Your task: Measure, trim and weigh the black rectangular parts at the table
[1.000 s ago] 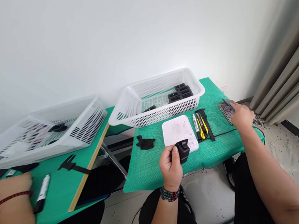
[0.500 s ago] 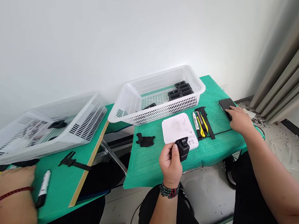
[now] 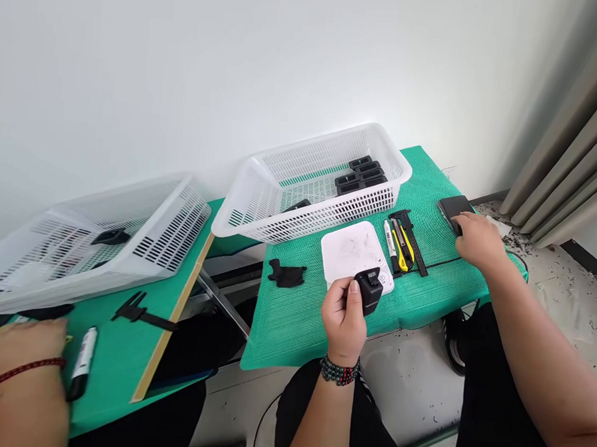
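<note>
the right hand (image 3: 475, 238) has laid the dark phone (image 3: 454, 208) flat at the bench's far right corner, fingers now resting loose on it; the left hand (image 3: 343, 319) stays clenched round the small black block (image 3: 368, 289) over the near edge, beside the white scale (image 3: 353, 252)

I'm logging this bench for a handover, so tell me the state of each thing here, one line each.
Left hand: closed around small black block-shaped plastic part, held above the table edge.
Right hand: resting on flat black phone-like slab, which lies flat.
White square scale: platform bare.
White slotted plastic basket: upright, black parts inside.
Yellow utility knife: lying flat.
</note>
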### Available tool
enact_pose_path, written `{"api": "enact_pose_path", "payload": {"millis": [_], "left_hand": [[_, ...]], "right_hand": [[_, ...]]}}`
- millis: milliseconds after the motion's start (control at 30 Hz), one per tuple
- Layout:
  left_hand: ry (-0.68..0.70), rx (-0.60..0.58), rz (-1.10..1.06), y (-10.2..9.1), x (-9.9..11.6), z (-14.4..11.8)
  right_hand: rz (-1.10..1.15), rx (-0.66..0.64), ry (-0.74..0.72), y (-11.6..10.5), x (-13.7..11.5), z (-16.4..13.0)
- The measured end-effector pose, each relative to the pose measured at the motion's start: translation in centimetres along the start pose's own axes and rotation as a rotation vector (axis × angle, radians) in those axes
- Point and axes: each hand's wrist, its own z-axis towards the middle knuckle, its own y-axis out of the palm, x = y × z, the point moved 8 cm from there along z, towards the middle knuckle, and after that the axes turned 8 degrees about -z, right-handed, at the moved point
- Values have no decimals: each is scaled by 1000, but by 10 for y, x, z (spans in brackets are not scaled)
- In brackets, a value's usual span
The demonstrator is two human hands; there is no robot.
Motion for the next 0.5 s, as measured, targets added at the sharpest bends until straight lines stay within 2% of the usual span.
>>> {"api": "enact_pose_path", "payload": {"millis": [133, 267, 367, 500], "left_hand": [[-9, 32, -58, 12, 0, 1], [-92, 94, -171, 25, -10, -1], [-157, 118, -251, 30, -21, -3], [-194, 188, -309, 25, -33, -4]], "right_hand": [[177, 90, -109, -10, -41, -2], [321, -3, -296, -6, -97, -13], [281, -72, -345, 0, -124, -24], [198, -117, -354, 5, -140, -30]]}}
